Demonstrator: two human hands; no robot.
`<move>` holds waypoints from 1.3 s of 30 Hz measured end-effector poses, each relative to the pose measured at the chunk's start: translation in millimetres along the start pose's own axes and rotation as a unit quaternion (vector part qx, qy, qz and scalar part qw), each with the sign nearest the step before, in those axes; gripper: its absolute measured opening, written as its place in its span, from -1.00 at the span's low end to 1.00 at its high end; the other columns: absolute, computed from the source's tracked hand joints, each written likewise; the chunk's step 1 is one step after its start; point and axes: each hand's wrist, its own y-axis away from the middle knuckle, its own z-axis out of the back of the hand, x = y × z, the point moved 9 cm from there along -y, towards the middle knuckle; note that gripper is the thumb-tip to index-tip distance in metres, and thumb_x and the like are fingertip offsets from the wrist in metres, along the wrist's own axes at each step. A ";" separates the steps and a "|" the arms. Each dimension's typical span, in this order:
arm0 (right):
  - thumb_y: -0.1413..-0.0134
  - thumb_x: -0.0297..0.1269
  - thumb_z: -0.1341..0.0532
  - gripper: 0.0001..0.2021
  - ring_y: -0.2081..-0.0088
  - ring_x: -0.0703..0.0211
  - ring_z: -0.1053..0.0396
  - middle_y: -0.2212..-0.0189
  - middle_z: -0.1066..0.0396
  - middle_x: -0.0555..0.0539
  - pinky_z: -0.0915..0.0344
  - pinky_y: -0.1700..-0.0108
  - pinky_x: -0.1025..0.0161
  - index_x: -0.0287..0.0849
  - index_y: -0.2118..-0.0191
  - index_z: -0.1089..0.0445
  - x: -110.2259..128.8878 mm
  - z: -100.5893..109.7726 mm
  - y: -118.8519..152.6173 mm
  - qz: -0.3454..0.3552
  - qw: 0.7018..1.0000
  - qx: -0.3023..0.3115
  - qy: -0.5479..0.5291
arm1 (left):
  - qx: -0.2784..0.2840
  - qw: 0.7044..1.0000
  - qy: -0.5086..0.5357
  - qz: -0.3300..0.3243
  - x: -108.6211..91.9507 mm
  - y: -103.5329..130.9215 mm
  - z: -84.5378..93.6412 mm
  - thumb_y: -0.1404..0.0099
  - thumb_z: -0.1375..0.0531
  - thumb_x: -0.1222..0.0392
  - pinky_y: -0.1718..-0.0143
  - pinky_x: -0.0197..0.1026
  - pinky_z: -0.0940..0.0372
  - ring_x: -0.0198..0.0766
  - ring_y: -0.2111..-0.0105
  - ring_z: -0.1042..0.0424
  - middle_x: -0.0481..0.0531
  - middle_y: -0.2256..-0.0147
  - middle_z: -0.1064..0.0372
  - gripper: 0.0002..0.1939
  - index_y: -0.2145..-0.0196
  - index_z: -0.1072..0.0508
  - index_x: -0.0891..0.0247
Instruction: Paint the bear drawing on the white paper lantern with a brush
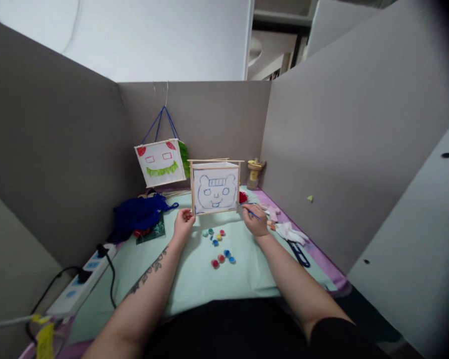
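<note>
In the middle of the table stands a box-shaped paper lantern (216,189) on a wooden stick frame, with a bear-like face outlined in blue on its front. My left hand (183,222) is closed at its lower left corner, fingers curled on the frame. A thin blue paintbrush (253,212) is pinched in my right hand (256,220), its tip close to the lantern's right edge. Between my forearms lie several small paint pots (219,237), blue, green, yellow and red, and a nearer group of red and blue pots (221,259).
A second lantern (160,163) hangs by blue cords from the back panel. Blue cloth (142,213) and a power strip (81,281) lie on the left. White gloves (290,232), dark scissors-like handles (300,254) and a yellow-topped jar (253,174) are on the right.
</note>
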 end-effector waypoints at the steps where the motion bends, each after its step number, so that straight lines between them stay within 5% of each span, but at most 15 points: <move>1: -0.04 -0.40 -0.09 -0.81 0.27 0.14 -0.40 0.35 -0.50 -0.08 -0.31 0.14 0.18 -0.17 0.30 -0.44 0.1 -1.6 0.3 0.001 1.000 0.004 0.003 | 0.002 1.000 -0.002 0.000 0.1 -0.1 -0.3 0.09 -0.23 0.25 0.33 -0.24 -0.26 -0.31 0.39 -0.33 -0.03 0.40 -0.29 -0.64 0.28 -0.26 0.27; 16: -0.04 -0.37 -0.08 -0.81 0.28 0.13 -0.40 0.36 -0.49 -0.09 -0.31 0.15 0.19 -0.18 0.30 -0.44 -2.4 -1.3 1.9 -0.006 1.000 -0.005 0.006 | 0.002 1.000 0.007 0.004 -0.4 0.2 -0.1 0.09 -0.23 0.26 0.33 -0.25 -0.26 -0.32 0.40 -0.33 -0.04 0.41 -0.28 -0.64 0.28 -0.25 0.27; 29: -0.03 -0.36 -0.06 -0.80 0.30 0.13 -0.42 0.40 -0.50 -0.07 -0.31 0.16 0.21 -0.15 0.38 -0.44 -4.7 -12.4 3.8 -0.026 0.998 0.050 0.038 | -0.004 1.000 0.005 0.000 -0.5 0.0 0.4 0.10 -0.23 0.25 0.33 -0.24 -0.25 -0.31 0.40 -0.34 -0.03 0.40 -0.29 -0.64 0.28 -0.26 0.26; 39: -0.03 -0.19 -0.08 -0.76 0.41 0.14 -0.42 0.47 -0.48 -0.06 -0.34 0.37 0.26 -0.19 0.34 -0.44 -33.9 -13.5 9.2 -0.215 0.960 0.054 -0.172 | 0.002 1.000 0.007 -0.010 4.2 -2.3 1.3 0.08 -0.23 0.28 0.36 -0.26 -0.27 -0.32 0.42 -0.35 -0.04 0.42 -0.30 -0.64 0.27 -0.27 0.27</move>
